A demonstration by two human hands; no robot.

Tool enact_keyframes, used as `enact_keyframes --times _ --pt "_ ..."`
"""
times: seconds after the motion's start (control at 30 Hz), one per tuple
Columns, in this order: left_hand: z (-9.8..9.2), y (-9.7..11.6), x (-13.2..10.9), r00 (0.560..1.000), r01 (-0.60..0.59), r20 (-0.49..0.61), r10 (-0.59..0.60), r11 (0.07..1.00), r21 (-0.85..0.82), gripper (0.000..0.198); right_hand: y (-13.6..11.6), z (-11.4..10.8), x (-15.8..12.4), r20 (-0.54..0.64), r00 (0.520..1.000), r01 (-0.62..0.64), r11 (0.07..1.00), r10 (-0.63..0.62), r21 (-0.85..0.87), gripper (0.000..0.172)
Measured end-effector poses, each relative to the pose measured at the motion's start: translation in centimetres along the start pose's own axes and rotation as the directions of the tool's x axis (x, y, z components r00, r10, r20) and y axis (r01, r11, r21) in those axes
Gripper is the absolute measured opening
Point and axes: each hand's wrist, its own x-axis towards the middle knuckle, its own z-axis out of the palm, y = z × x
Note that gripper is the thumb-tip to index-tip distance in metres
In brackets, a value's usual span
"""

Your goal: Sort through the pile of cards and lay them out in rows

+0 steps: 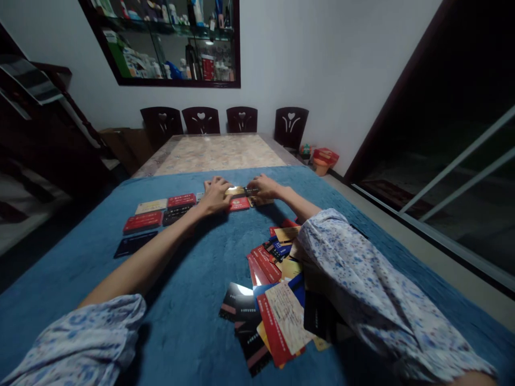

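Both my arms reach far across a blue cloth (193, 300). My left hand (216, 194) rests with curled fingers on cards at the far end of a laid-out row. My right hand (263, 187) pinches a gold card (235, 190) next to a red card (240, 204). To the left lies the row of cards: a red one (182, 200), a cream one (151, 206), another red one (142, 221) and a dark one (134, 244). A loose pile of several mixed cards (273, 300) lies near me under my right forearm.
Beyond the cloth is a marbled tabletop (217, 153) with dark chairs (201, 119) along the far side. A glass wall cabinet (169, 40) hangs above. A red container (325, 158) stands on the floor at right, near a sliding door frame (454, 177).
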Motion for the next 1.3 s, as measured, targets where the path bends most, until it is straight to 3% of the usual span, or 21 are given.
enact_keyframes --times 0.27,0.6,1.07,1.3 --pt "0.3 3.6 -1.7 0.998 -0.047 -0.039 0.044 0.996 -0.072 0.029 -0.6 -1.5 -4.6 0.013 1.000 -0.028 0.999 0.028 -0.017 0.028" --pt "1.3 7.3 -3.5 0.987 -0.159 -0.057 0.152 0.976 -0.151 0.027 -0.9 -1.7 -10.1 -0.004 1.000 -0.029 0.999 0.029 0.023 0.025" --pt "2.0 13.4 -4.7 0.934 -0.319 0.074 0.350 0.907 -0.275 0.027 -1.5 -0.4 -17.9 -0.141 0.989 -0.039 0.994 0.054 0.107 0.018" --pt "2.7 14.3 -4.8 0.879 -0.384 0.175 0.444 0.875 -0.294 0.029 -1.5 0.7 -19.9 -0.205 0.977 -0.024 0.982 0.063 0.187 0.017"
